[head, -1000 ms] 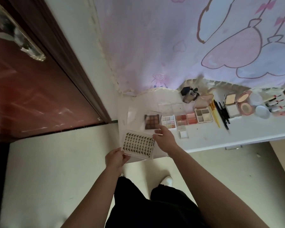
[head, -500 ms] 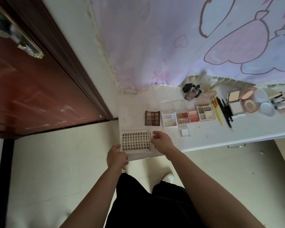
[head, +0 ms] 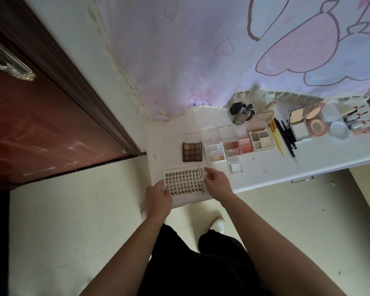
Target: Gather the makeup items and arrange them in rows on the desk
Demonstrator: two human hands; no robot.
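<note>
Here the lash tray [head: 184,183], a clear flat case holding rows of dark lash clusters, sits at the near left corner of the white desk [head: 286,165], along its front edge. The left hand [head: 158,194] grips the tray's near left corner, thumb on top. The right hand [head: 217,181] is at the tray's right edge with its fingers [head: 206,169] loosely bent. Whether they pinch the edge or only touch it cannot be told.

Just beyond the tray lies a row of open palettes: a brown eyeshadow palette [head: 192,151], a pastel palette [head: 215,153], a coral blush palette [head: 238,146] and a grey-toned quad palette [head: 261,139]. A small clear square case [head: 235,167] lies near the right hand, in front of that row. Further right are yellow pencils [head: 277,135], black pencils [head: 287,135], a square powder compact [head: 298,124], a round pink compact [head: 316,122] and lip tubes [head: 357,120]. A foundation bottle [head: 242,114] lies behind the palettes, near the hem of a cartoon-print curtain [head: 222,50].
</note>
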